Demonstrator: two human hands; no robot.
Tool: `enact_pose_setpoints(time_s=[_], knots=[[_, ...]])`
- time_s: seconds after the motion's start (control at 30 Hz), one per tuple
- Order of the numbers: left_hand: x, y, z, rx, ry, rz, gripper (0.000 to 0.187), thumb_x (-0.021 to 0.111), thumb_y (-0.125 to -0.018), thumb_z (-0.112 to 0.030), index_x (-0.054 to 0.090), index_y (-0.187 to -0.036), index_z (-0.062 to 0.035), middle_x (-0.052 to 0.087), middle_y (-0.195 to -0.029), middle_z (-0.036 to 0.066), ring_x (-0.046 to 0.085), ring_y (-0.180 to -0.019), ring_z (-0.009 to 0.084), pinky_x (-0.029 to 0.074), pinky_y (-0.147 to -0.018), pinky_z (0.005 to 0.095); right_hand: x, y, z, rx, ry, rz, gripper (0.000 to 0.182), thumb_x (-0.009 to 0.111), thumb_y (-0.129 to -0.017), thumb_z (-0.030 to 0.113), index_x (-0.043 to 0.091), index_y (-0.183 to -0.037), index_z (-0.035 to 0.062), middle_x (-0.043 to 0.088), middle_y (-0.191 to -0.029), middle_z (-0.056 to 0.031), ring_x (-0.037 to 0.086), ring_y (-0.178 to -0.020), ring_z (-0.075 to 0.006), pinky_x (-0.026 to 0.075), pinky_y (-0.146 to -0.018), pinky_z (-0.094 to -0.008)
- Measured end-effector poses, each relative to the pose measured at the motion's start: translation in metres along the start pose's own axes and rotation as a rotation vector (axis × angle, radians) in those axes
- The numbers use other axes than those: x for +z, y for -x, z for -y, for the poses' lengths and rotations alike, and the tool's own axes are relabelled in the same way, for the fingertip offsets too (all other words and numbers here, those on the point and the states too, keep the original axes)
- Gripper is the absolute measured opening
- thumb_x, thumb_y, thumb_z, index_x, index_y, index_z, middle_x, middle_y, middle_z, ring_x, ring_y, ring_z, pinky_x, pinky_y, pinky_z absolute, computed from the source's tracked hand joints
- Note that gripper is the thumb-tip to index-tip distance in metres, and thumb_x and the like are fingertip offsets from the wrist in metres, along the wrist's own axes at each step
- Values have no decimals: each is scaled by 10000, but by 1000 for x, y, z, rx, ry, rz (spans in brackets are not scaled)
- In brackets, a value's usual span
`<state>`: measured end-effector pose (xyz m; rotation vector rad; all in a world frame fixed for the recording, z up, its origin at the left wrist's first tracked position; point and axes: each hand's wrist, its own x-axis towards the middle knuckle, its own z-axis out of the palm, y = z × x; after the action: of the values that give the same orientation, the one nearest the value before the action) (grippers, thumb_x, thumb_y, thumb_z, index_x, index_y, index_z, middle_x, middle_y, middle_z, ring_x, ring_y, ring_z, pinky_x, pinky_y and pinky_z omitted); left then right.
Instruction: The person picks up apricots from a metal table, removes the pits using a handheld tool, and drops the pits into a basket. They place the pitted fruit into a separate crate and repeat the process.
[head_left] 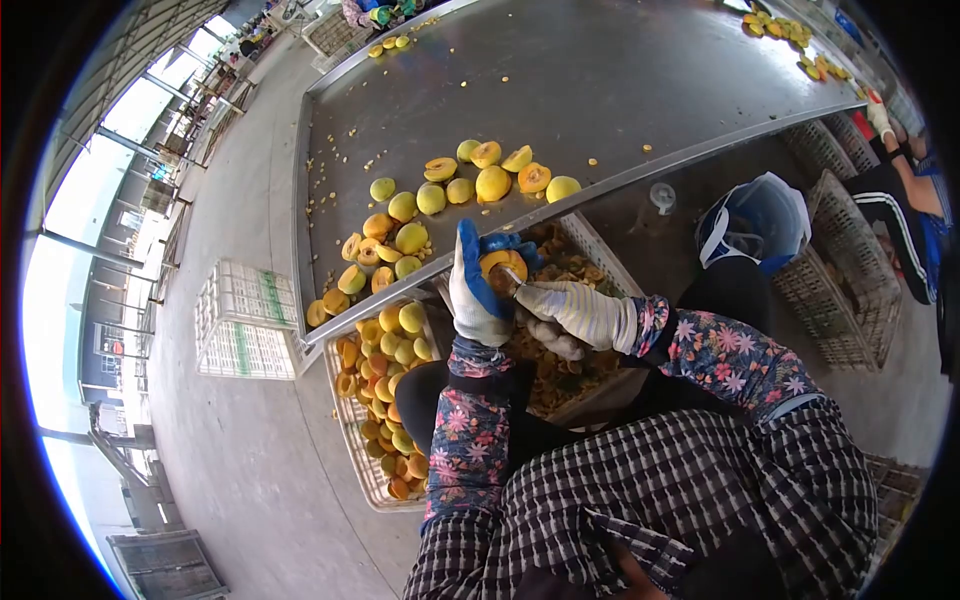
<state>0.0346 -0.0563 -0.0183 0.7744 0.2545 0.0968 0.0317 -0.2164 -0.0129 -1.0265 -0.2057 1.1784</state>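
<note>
My left hand [480, 290], in a white glove with a blue palm, holds a halved yellow-orange fruit [503, 266] over a crate. My right hand [568, 312], in a pale striped glove, is closed around a small tool whose metal tip [512, 277] touches the cut face of the fruit. The tool's handle is hidden in the glove. Beneath both hands, the crate [600, 255] contains brownish fruit pieces. Whole and halved fruits [492, 184] lie along the near edge of the metal table [450, 100].
A crate of yellow fruit [385, 390] stands left of my legs. Farther left is an empty white crate [245, 305]. At right are a lined bucket [755, 225], a clear container [660, 200], stacked crates [835, 280] and another person's arm [900, 170]. More fruit lies at the table's far side.
</note>
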Motion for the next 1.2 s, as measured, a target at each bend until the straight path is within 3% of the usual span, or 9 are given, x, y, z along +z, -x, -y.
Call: enact_pose_setpoints(time_s=[0.27,0.5,0.53,0.6,0.63,0.73,0.83,1.07,1.2], knots=[[4,7,-5,336,-494,211,447,435,-1070,-356,605,-1015,54,661,-907,129,684,-799,250,582,-788,385,-6,5,11,93,-193,149,456,497,-986,589,528,-890,144,370,-565,66,331,-401,-43,251,-381,-216],[-23,-6,-47,-25,-698,119,307,438,-1069,-194,577,-1179,57,700,-958,110,673,-805,186,550,-759,322,-16,23,16,32,24,175,437,485,-1017,522,573,-990,95,416,-617,40,366,-425,-67,304,-387,-231],[-39,-1,-56,616,-1286,422,263,481,-1048,-173,612,-1153,29,713,-914,98,658,-760,186,529,-750,302,-19,22,15,26,220,145,423,488,-1019,499,577,-1021,85,466,-653,8,423,-450,-107,351,-415,-259],[-59,9,-82,267,-1061,71,279,588,-999,-216,667,-1095,34,710,-884,82,664,-771,144,516,-693,268,-26,22,18,-3,609,77,400,495,-1023,452,584,-1082,66,566,-726,-55,536,-499,-186,445,-471,-314],[-65,15,-99,105,-1006,-88,294,630,-978,-236,685,-1085,33,708,-876,75,666,-779,129,510,-675,259,-61,-2,-17,-553,1145,84,405,505,-1015,410,573,-1165,40,661,-919,-189,663,-724,-340,531,-680,-411],[-117,25,-157,149,-1820,-2,362,670,-940,-284,670,-1162,3,706,-890,62,641,-768,119,495,-685,278,-43,15,0,136,1476,-77,429,441,-1028,382,513,-1293,53,671,-1040,-234,663,-938,-389,506,-850,-462],[-114,6,-164,146,-1934,-176,376,668,-937,-304,668,-1178,-15,702,-891,62,613,-720,126,491,-694,279,-43,11,-3,246,1477,15,429,433,-1028,348,456,-1375,97,679,-1038,-218,672,-928,-374,516,-855,-449],[39,-104,-54,138,-1585,141,336,602,-949,-215,649,-1243,-59,724,-997,100,684,-867,204,526,-807,338,-47,4,-13,92,1536,117,443,425,-1032,284,408,-1432,94,688,-1013,-161,685,-934,-323,527,-841,-431],[23,-187,36,461,-2074,431,489,547,-924,-186,524,-1411,-149,602,-1338,172,578,-1249,309,464,-1035,408,-44,8,-4,42,1525,94,497,509,-974,242,416,-1420,44,694,-857,-181,691,-817,-362,519,-722,-451]])
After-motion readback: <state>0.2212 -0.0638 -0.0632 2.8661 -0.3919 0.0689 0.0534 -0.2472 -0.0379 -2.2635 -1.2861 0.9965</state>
